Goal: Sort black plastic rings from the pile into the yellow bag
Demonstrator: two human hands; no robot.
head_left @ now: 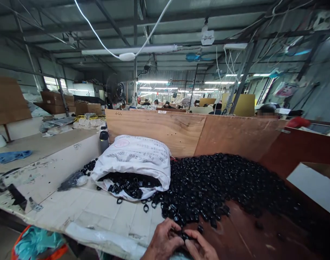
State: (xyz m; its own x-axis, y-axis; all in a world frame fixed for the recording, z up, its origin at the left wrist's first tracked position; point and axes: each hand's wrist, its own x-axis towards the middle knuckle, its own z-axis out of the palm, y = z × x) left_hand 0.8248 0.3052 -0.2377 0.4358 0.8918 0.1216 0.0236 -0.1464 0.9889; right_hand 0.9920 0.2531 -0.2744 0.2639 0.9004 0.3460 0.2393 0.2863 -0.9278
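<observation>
At the bottom middle, my left hand [165, 239] and my right hand [202, 246] are close together with fingers pinched. Between their fingertips is a small black plastic part [184, 236], mostly covered by the fingers. Just beyond them spreads a large heap of small black plastic parts [216, 184], some ring-shaped. To the left of the heap, a white woven sack [137, 150] lies on its side, its mouth facing me and more black parts inside. A few loose black rings [145, 208] lie in front of the sack.
A wooden board [154, 126] walls off the back of the table. Behind the sack stands a dark bottle [104, 141]. At the right is an open cardboard box [313, 184]. An orange-rimmed bin [56, 252] sits below the table's left edge. People sit further back.
</observation>
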